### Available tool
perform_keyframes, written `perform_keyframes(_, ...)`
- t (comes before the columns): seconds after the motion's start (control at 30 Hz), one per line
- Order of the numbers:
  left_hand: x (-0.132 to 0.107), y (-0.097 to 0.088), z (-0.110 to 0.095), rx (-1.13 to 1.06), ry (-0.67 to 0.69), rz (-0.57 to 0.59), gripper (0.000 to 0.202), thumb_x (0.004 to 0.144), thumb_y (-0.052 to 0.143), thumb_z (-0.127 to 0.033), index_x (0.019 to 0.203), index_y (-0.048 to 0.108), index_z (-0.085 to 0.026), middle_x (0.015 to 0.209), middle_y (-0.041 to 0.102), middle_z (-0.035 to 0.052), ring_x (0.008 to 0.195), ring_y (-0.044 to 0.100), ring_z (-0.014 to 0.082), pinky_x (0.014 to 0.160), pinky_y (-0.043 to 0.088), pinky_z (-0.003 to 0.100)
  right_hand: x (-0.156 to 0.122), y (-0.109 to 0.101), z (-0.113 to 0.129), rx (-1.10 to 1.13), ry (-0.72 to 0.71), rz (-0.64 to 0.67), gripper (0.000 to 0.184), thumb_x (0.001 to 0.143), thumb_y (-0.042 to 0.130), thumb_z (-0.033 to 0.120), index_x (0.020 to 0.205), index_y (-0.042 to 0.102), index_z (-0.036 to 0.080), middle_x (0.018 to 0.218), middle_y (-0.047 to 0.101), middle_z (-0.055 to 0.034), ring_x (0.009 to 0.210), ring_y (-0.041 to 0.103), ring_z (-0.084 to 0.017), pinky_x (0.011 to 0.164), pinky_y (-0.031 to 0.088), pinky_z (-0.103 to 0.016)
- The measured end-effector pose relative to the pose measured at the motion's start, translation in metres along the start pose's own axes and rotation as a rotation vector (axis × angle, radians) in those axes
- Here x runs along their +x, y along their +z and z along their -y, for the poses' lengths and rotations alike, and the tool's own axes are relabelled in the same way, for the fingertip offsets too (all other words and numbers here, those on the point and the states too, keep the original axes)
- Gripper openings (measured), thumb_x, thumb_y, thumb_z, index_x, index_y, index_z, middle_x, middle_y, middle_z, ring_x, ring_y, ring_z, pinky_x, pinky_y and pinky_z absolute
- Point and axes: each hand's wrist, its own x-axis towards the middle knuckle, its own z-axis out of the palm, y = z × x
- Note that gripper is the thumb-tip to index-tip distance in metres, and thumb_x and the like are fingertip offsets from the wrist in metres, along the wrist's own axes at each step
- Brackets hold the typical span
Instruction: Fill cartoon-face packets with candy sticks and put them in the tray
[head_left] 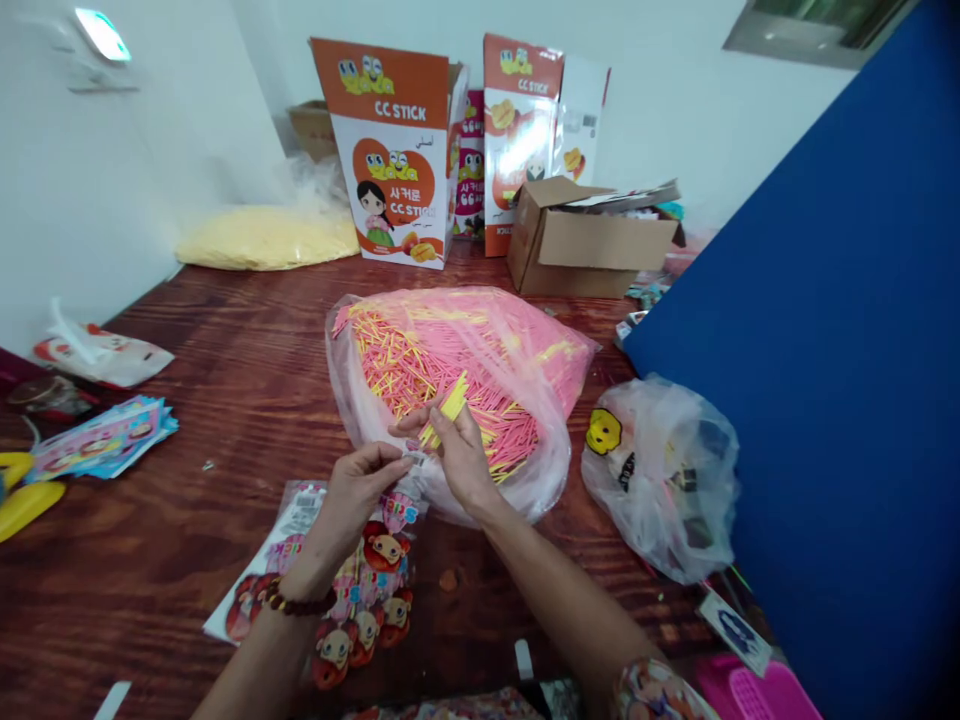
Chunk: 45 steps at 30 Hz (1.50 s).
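Observation:
My right hand (463, 455) is closed on a small bunch of thin yellow sticks (454, 398), over the front of a large clear bag (551, 490). That bag lies on its side with its mouth towards me, heaped with pink and yellow sticks (397, 360). My left hand (358, 495) pinches the top edge of a printed plastic packet (386, 548) with cartoon figures and the word Stick. Part of the packet is hidden behind my left hand and wrist. Beneath that wrist lies a stack of similar packets (304, 505) on the brown table.
Cartons (397, 150) and an open brown box (600, 245) stand along the back wall. To the right sit a knotted white plastic bag (660, 480) and a blue panel (810, 400). Blue packets (105, 440), yellow scissor-like handles (30, 495) and a wipes pack (112, 355) are at left.

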Motion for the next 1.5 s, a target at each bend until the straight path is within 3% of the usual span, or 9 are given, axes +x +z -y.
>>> perform_keyframes(0.23, -0.006, 0.002, -0.007, 0.175, 0.103, 0.053, 0.032, 0.076, 0.073, -0.042, 0.062, 0.068, -0.014, 0.055, 0.053, -0.0025, 0.054, 0.041, 0.0088, 0.052, 0.032, 0.021, 0.003, -0.007, 0.005, -0.006, -0.032, -0.008, 0.017, 0.092, 0.057, 0.038, 0.093, 0.058, 0.022, 0.085, 0.076, -0.0022, 0.089, 0.073, -0.018, 0.085, 0.055, -0.034)
perform_keyframes(0.47, -0.01, 0.003, -0.015, 0.27, 0.251, 0.085, 0.034, 0.088, 0.062, -0.037, 0.062, 0.06, -0.015, 0.061, 0.046, -0.0028, 0.06, 0.039, 0.0094, 0.057, 0.032, 0.022, 0.005, 0.0, 0.014, 0.099, -0.143, -0.036, 0.015, 0.092, 0.058, 0.036, 0.1, 0.056, 0.024, 0.09, 0.075, -0.0002, 0.092, 0.072, -0.019, 0.09, 0.054, -0.039)
perform_keyframes(0.63, -0.007, 0.004, -0.012, 0.252, 0.277, 0.131, 0.037, 0.091, 0.059, -0.038, 0.063, 0.054, -0.015, 0.065, 0.043, -0.0022, 0.064, 0.038, 0.0105, 0.06, 0.031, 0.024, 0.004, 0.012, 0.018, 0.084, -0.168, 0.004, 0.013, 0.094, 0.055, 0.037, 0.099, 0.055, 0.025, 0.09, 0.075, -0.0004, 0.096, 0.072, -0.02, 0.096, 0.052, -0.042)
perform_keyframes(0.8, -0.005, 0.002, -0.009, 0.228, 0.255, 0.126, 0.039, 0.092, 0.058, -0.042, 0.063, 0.052, -0.016, 0.065, 0.041, -0.0024, 0.064, 0.035, 0.0108, 0.06, 0.029, 0.024, 0.003, 0.009, 0.016, 0.029, -0.138, 0.047, 0.012, 0.094, 0.055, 0.036, 0.098, 0.056, 0.024, 0.091, 0.076, -0.0013, 0.094, 0.072, -0.02, 0.097, 0.05, -0.042)
perform_keyframes(1.13, -0.009, 0.009, -0.016, 0.275, 0.337, 0.152, 0.037, 0.09, 0.06, -0.041, 0.063, 0.057, -0.016, 0.065, 0.048, -0.0016, 0.064, 0.04, 0.0114, 0.062, 0.035, 0.024, 0.007, 0.009, 0.023, 0.021, -0.195, 0.032, 0.013, 0.094, 0.053, 0.037, 0.095, 0.057, 0.024, 0.088, 0.076, -0.0004, 0.089, 0.073, -0.02, 0.089, 0.055, -0.041)
perform_keyframes(1.5, -0.005, 0.008, -0.004, 0.277, 0.31, 0.152, 0.035, 0.092, 0.057, -0.043, 0.07, 0.059, -0.016, 0.07, 0.049, -0.0003, 0.069, 0.043, 0.0128, 0.065, 0.036, 0.024, -0.003, 0.0, 0.016, 0.023, -0.097, -0.051, 0.019, 0.088, 0.061, 0.042, 0.098, 0.055, 0.026, 0.089, 0.076, -0.0004, 0.084, 0.073, -0.021, 0.079, 0.057, -0.039)
